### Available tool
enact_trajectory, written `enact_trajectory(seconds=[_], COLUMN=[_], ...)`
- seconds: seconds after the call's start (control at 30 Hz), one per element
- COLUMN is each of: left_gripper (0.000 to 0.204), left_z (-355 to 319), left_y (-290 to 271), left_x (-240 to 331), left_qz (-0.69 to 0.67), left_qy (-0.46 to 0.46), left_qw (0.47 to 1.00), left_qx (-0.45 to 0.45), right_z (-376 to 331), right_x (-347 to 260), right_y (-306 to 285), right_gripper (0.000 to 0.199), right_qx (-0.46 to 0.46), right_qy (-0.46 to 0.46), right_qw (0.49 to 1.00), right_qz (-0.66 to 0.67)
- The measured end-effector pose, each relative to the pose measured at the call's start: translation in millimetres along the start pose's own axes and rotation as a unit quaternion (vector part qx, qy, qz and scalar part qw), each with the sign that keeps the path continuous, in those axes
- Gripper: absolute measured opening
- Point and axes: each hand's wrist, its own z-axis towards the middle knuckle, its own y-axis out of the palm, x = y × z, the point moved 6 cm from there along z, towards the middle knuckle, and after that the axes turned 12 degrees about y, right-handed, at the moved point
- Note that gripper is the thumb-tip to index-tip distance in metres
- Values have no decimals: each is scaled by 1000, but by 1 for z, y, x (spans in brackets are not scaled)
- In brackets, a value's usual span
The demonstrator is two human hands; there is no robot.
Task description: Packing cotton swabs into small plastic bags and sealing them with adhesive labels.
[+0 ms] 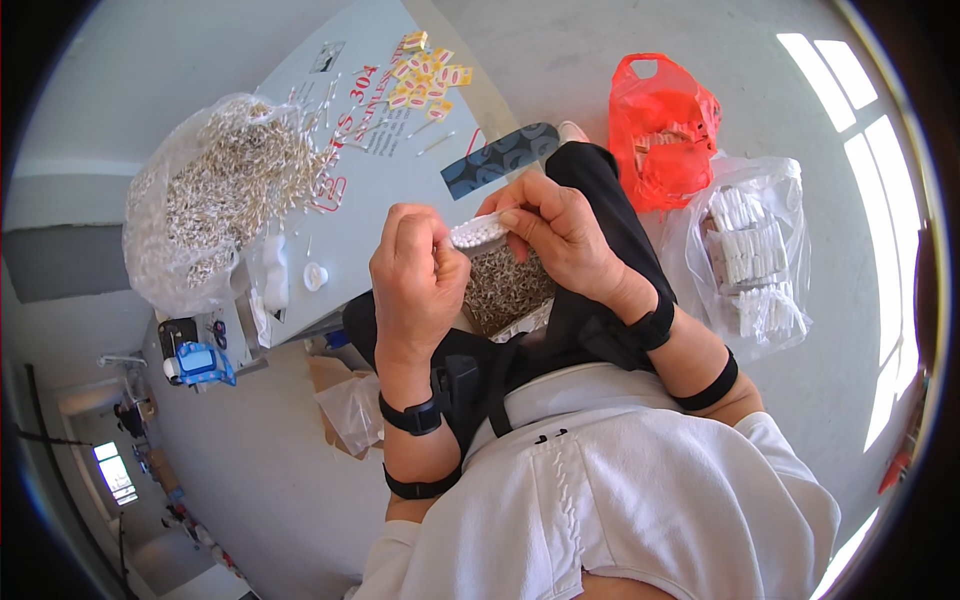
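Observation:
Over my lap, both hands pinch the ends of a small clear packet of cotton swabs (478, 233), its rows of round white tips facing up. My left hand (415, 275) is closed on its left end, with the fingers curled. My right hand (568, 235) grips the right end between thumb and fingers. Just below the packet, an open container (527, 327) rests between my thighs. It is full of a dense heap of thin brownish sticks with pale tips (505, 290). The packet and my hands hide part of its far side.
On the table (400, 180) at left lie a large clear bag of loose swabs (215, 190), small yellow-and-white cards (425, 80), a dark patterned strip (500, 160) and a blue packet (203, 364). At right are a red plastic bag (660, 110) and a clear bag of white bundles (750, 255).

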Motion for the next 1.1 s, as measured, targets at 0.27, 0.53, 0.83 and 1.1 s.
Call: enact_trajectory(seconds=[0.27, 0.53, 0.83, 1.1], left_gripper=[32, 45, 36, 29], left_z=[-4, -9, -4, -3], left_y=[-16, 16, 11, 7], left_x=[-13, -9, -1, 8], left_qz=[-90, -136, -140, -41], left_qy=[-70, -70, -49, 68], left_qw=[993, 988, 986, 994], left_qx=[10, 25, 75, 76], right_z=[-1, -4, -6, -8], right_x=[0, -5, -2, -8], right_y=[-4, 3, 3, 4], right_gripper=[9, 16, 33, 35], right_qx=[12, -49, -47, -72], right_qy=[9, -8, -19, -44], right_qw=[994, 981, 985, 979], right_qz=[110, 186, 163, 185])
